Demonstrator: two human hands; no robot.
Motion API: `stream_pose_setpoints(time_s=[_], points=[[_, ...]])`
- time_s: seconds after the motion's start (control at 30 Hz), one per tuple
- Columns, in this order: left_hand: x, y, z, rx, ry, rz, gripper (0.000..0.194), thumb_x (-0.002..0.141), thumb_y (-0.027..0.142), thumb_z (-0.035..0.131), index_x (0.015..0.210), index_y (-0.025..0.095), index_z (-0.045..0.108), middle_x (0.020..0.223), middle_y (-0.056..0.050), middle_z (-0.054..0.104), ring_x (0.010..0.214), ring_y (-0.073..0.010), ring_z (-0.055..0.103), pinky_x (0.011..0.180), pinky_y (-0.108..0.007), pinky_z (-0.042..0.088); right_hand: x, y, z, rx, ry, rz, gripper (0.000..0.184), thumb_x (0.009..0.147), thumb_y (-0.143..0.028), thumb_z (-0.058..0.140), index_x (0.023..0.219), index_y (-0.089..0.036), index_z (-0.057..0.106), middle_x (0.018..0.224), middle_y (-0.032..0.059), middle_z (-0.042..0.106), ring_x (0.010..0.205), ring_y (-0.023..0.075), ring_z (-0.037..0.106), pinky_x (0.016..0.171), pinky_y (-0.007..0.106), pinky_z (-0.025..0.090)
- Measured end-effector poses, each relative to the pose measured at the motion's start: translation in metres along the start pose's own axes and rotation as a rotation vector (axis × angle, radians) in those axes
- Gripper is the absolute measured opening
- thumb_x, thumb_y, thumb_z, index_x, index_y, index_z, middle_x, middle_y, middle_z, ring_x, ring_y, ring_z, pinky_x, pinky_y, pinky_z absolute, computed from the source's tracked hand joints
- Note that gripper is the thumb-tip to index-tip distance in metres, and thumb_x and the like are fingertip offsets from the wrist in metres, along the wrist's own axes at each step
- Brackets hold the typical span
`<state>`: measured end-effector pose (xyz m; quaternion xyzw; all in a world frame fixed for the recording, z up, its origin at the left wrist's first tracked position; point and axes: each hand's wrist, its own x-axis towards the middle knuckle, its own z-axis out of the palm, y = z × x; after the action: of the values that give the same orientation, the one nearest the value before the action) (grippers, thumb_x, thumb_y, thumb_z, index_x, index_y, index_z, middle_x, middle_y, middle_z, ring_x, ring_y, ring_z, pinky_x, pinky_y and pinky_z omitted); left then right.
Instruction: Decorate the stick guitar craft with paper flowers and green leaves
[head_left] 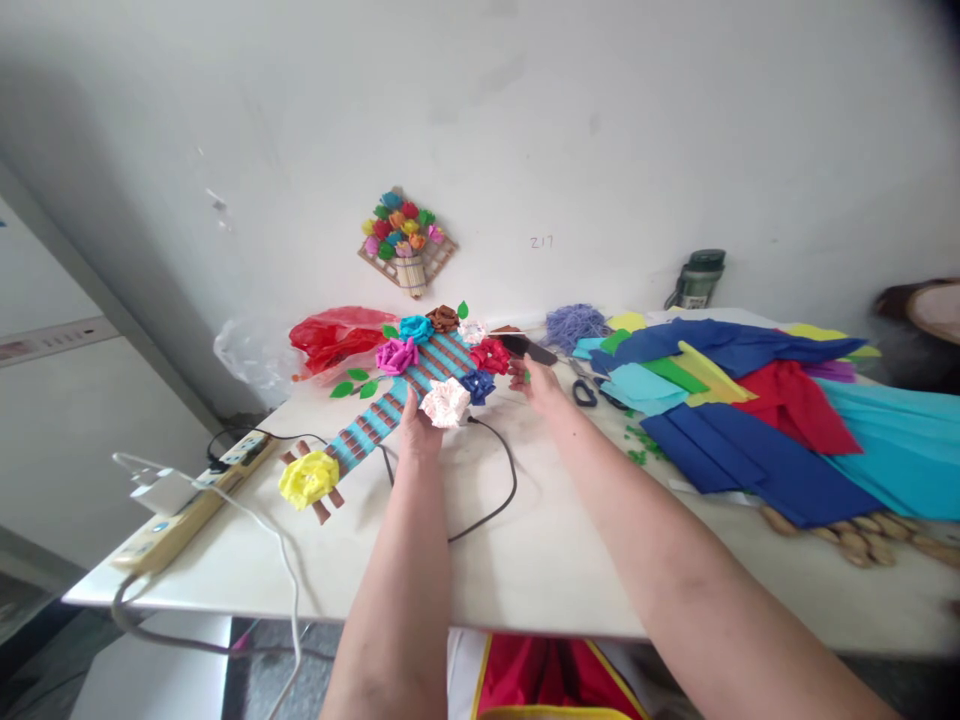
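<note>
A craft piece [375, 420] of brown sticks and light blue strips lies at an angle on the white table [540, 560]. Paper flowers sit on it: yellow [308, 478] at the low end, pink [396, 355], blue, brown and red [491, 354] at the top. My left hand [417, 428] pinches a white paper flower [445, 402] against the piece's right edge. My right hand [538, 384] is curled just right of the flowers, its fingers around a black glue gun [527, 348] whose cord [504, 488] loops over the table.
Sheets of blue, red, teal and yellow paper [757, 420] are heaped on the right, with scissors [585, 390] and purple yarn [574, 325] behind. A power strip [195, 495] lies at the left edge. A red bag [334, 338] and a flower decoration on the wall [405, 240] are at the back.
</note>
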<state>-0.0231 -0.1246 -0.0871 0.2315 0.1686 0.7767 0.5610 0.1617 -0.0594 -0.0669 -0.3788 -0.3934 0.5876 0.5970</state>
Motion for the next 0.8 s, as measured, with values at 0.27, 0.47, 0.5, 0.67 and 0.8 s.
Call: stream_pose_setpoints(time_s=[0.27, 0.47, 0.5, 0.67, 0.8], points=[[-0.001, 0.001, 0.003, 0.009, 0.022, -0.009, 0.037, 0.085, 0.038, 0.051, 0.116, 0.018, 0.057, 0.114, -0.011, 0.064, 0.113, -0.0272, 0.055, 0.093, -0.043, 0.046, 0.004, 0.002, -0.008, -0.291, -0.03, -0.039, 0.039, 0.093, -0.043, 0.035, 0.081, -0.013, 0.056, 0.036, -0.0049, 0.045, 0.026, 0.0044, 0.026, 0.032, 0.017, 0.016], [0.0, 0.0, 0.002, 0.005, 0.001, 0.015, 0.039, 0.085, 0.038, 0.052, 0.118, 0.019, 0.055, 0.115, -0.01, 0.064, 0.114, -0.0264, 0.055, 0.093, -0.044, 0.046, -0.006, -0.006, -0.003, -0.238, 0.008, 0.128, 0.041, 0.091, -0.048, 0.035, 0.078, -0.014, 0.054, 0.035, -0.0061, 0.039, 0.025, 0.0041, 0.021, 0.031, 0.017, 0.012], [0.0, 0.0, 0.001, 0.012, 0.003, 0.015, 0.039, 0.085, 0.039, 0.052, 0.118, 0.02, 0.055, 0.115, -0.01, 0.064, 0.114, -0.0265, 0.055, 0.092, -0.044, 0.046, -0.007, -0.008, -0.003, -0.231, 0.004, 0.192, 0.037, 0.091, -0.042, 0.036, 0.076, -0.013, 0.054, 0.035, -0.0053, 0.04, 0.026, 0.0035, 0.019, 0.031, 0.017, 0.011], [0.001, 0.001, 0.0, 0.038, 0.005, 0.017, 0.038, 0.084, 0.039, 0.052, 0.117, 0.019, 0.056, 0.114, -0.01, 0.064, 0.112, -0.0271, 0.056, 0.091, -0.045, 0.047, -0.008, -0.01, -0.004, -0.158, -0.089, 0.383, 0.016, 0.079, -0.009, 0.043, 0.069, -0.01, 0.054, 0.042, -0.0018, 0.045, 0.031, 0.004, 0.029, 0.031, 0.016, 0.017], [0.001, 0.0, -0.001, 0.054, 0.023, 0.019, 0.037, 0.084, 0.039, 0.052, 0.115, 0.019, 0.057, 0.111, -0.01, 0.065, 0.111, -0.0262, 0.056, 0.09, -0.042, 0.047, -0.009, -0.005, -0.001, -0.002, -0.143, 0.315, 0.021, 0.082, -0.003, 0.042, 0.067, -0.012, 0.053, 0.051, 0.0015, 0.055, 0.046, 0.0085, 0.051, 0.047, 0.019, 0.045]])
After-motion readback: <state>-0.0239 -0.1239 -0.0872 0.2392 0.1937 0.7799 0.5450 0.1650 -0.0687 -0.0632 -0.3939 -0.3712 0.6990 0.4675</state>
